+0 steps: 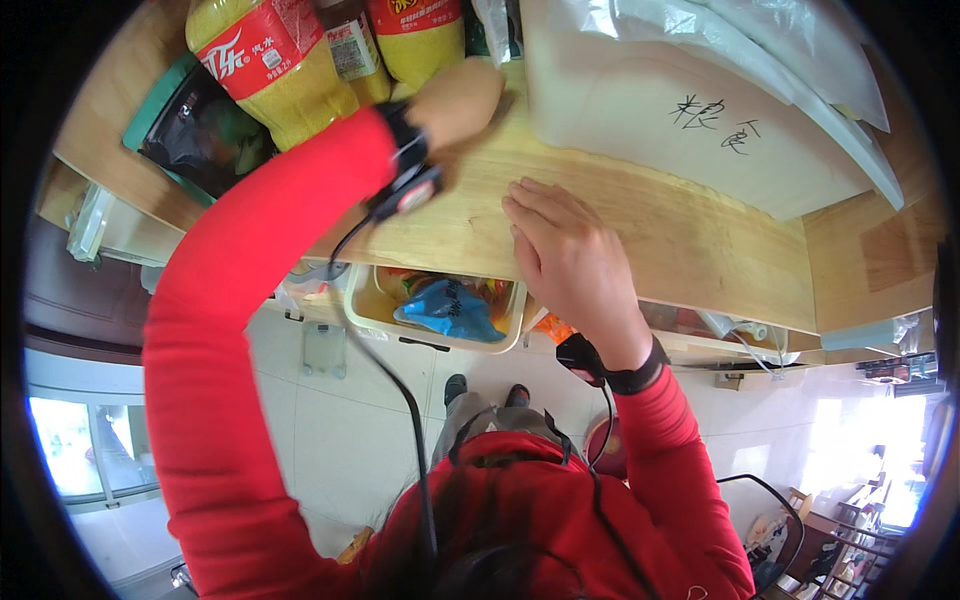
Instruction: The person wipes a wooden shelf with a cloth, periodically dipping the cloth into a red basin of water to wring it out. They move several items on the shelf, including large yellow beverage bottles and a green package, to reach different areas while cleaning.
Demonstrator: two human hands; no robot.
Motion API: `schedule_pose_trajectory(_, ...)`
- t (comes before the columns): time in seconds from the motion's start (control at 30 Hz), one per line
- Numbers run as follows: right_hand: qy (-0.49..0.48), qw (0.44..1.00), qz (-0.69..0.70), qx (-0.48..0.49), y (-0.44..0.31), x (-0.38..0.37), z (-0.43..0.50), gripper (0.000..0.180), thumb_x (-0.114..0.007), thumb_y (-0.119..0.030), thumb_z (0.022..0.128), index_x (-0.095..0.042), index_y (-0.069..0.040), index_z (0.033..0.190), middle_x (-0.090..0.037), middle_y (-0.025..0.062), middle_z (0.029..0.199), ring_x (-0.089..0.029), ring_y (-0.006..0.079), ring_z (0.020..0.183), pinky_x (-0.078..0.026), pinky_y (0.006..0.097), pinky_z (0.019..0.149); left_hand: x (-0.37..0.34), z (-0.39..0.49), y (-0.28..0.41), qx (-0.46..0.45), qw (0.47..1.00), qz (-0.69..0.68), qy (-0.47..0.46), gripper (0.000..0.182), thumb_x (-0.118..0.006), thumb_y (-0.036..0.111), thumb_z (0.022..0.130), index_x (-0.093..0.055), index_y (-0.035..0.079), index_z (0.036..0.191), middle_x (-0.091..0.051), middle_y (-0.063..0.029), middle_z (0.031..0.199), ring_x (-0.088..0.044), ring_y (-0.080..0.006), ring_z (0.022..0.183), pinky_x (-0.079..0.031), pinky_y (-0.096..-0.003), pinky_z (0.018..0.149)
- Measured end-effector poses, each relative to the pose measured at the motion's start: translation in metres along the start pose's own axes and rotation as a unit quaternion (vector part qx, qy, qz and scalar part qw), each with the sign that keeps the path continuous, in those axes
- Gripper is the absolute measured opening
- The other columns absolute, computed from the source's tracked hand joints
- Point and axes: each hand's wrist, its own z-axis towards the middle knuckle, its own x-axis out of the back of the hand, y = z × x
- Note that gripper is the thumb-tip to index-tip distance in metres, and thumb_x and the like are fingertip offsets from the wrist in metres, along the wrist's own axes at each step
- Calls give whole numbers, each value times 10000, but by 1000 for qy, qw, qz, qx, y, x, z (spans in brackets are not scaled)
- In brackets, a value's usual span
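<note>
My left hand [459, 101], slightly blurred, is at the back of a wooden shelf [480, 225], just right of the large bottles. Its fingers are hidden, so whether it holds anything cannot be told. My right hand [574, 247] rests palm down on the shelf board with nothing under it that shows. Beyond my left forearm stand a red-labelled plastic bottle [281, 67] filled with yellow grains, a similar bottle [420, 45], and a smaller dark-topped bottle [352, 56] between them. A dark and green pouch [202, 127] leans at the left.
A large white bin [630, 97] with handwriting stands at the back right, plastic bags [817, 52] on it. Below the shelf edge sits an open cream drawer bin [360, 304] holding a blue bag [450, 307]. Black cables run from both wrists.
</note>
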Motion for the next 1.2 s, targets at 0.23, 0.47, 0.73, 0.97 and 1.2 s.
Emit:
schedule_pose_trajectory(0.23, -1, 999, -27, 17, 0, 0, 1, 213, -650, -8, 840, -716, 36, 1038, -716, 155, 1100, -665, 305, 1083, -544, 396, 945, 29, -52, 0, 54, 996, -54, -48, 194, -612, 137, 852, -708, -31, 867, -668, -270, 822, -664, -449, 798, -527, -518, 735)
schedule_pose_trajectory(0.47, -32, 998, -41, 38, -2, 3, -2, 216, -662, -47, 863, -724, 13, 1061, -710, 126, 1169, -643, 288, 1152, -537, 383, 959, 42, -59, 15, 102, 985, -86, -106, 132, -626, 107, 802, -694, -7, 802, -668, -230, 771, -653, -433, 791, -520, -500, 719)
schedule_pose_trajectory(0.73, -38, 998, -35, 37, -3, 1, -2, 237, -665, -63, 867, -732, -22, 1090, -711, 110, 1186, -631, 279, 1185, -530, 374, 978, 35, -87, 2, 71, 995, 69, -12, 140, -611, 114, 860, -682, 13, 928, -661, -214, 924, -647, -431, 809, -510, -510, 732)
schedule_pose_trajectory(0.97, -30, 999, -20, 29, -3, 2, -1, 233, -663, -51, 868, -731, -17, 1087, -716, 115, 1176, -643, 285, 1165, -535, 385, 969, 57, -90, -3, 101, 989, 15, -102, 144, -588, 87, 813, -662, -10, 735, -640, -261, 740, -655, -432, 718, -516, -481, 661)
schedule_pose_trajectory(1.2, -30, 999, -20, 24, -3, 3, -1, 235, -666, -55, 872, -732, -18, 1095, -718, 112, 1176, -643, 279, 1174, -535, 385, 962, 58, -87, -17, 49, 983, 154, -86, 124, -589, 52, 829, -693, -14, 840, -693, -241, 810, -688, -426, 758, -554, -477, 680)
